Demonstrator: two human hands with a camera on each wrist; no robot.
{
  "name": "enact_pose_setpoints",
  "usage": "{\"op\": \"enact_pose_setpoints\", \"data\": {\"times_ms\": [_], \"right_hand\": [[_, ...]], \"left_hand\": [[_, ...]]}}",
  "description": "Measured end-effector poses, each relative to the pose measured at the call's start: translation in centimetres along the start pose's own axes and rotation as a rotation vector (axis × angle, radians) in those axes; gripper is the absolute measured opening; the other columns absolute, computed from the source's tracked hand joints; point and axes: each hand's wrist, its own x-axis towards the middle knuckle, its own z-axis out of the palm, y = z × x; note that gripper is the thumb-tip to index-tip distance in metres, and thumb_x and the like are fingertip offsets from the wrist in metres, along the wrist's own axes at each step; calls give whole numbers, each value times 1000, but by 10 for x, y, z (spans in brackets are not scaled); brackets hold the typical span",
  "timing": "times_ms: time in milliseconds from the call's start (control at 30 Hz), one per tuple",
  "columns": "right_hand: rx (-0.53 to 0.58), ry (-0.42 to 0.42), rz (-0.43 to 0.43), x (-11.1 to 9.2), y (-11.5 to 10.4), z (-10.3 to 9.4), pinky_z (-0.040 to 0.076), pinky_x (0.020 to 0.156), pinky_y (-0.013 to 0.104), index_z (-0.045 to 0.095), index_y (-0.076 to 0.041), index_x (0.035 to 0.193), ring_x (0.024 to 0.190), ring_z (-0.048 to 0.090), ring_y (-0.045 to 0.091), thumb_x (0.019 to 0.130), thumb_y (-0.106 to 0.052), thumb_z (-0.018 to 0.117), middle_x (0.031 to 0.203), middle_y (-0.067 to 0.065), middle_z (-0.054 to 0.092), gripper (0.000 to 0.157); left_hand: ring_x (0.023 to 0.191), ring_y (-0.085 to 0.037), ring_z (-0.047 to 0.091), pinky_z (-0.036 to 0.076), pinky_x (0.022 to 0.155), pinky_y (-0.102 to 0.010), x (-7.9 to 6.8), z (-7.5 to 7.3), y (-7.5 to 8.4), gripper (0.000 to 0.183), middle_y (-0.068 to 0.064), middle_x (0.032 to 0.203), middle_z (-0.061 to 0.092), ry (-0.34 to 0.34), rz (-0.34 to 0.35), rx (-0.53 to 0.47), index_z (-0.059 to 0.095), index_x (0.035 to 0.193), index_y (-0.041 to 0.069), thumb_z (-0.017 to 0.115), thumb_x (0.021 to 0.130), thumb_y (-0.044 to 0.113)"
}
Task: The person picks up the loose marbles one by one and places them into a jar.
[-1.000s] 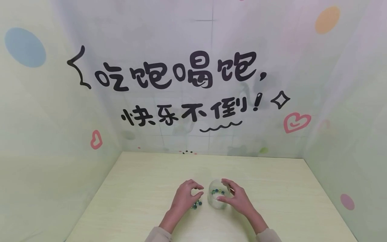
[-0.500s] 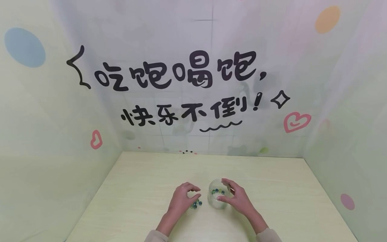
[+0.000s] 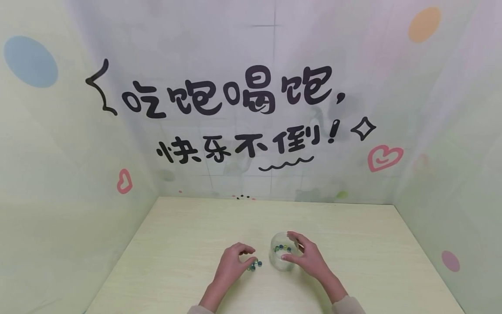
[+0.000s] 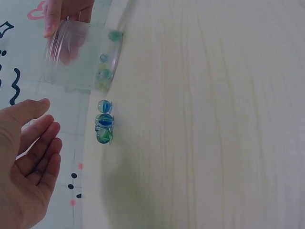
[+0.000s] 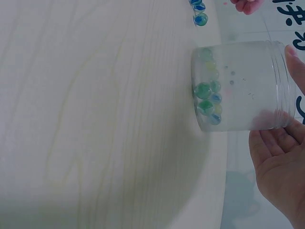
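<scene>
A clear plastic jar (image 3: 276,261) stands upright on the table with several glass marbles (image 5: 206,98) in its bottom. My right hand (image 3: 313,261) holds it near the threaded rim, thumb on one side and fingers on the other. Left of the jar lies a small cluster of loose blue and green marbles (image 3: 254,264). My left hand (image 3: 231,265) hovers just over that cluster, partly covering it in the head view. In the left wrist view its thumb and fingers are loosely bent and apart, with nothing between them, and the loose marbles (image 4: 104,122) lie beyond the fingertips.
The pale wood-grain table (image 3: 164,253) carries the jar and marbles. A printed backdrop (image 3: 219,183) with black lettering closes off the back, and similar panels (image 3: 443,209) flank both sides.
My left hand has moved down and to the left, away from the jar and toward the loose marbles. The right hand and jar have stayed in place.
</scene>
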Motion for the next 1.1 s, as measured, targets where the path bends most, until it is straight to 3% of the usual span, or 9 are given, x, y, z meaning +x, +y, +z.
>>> {"op": "enact_pose_setpoints", "data": {"times_ms": [633, 1100], "right_hand": [[19, -13, 9, -2, -3, -1, 45, 110, 51, 52, -4, 141, 137, 49, 38, 81, -17, 83, 142, 16, 58, 69], [1, -1, 9, -1, -2, 0, 46, 109, 53, 52, -3, 140, 136, 49, 41, 81, -17, 83, 142, 17, 57, 68]], "left_hand": [[93, -18, 68, 59, 83, -33, -13, 4, -16, 21, 0, 100, 73, -37, -64, -16, 74, 102, 14, 80, 83, 21], [92, -18, 68, 58, 83, -33, -16, 6, -19, 22, -1, 100, 73, -47, -81, -26, 74, 101, 12, 81, 81, 19]]}}
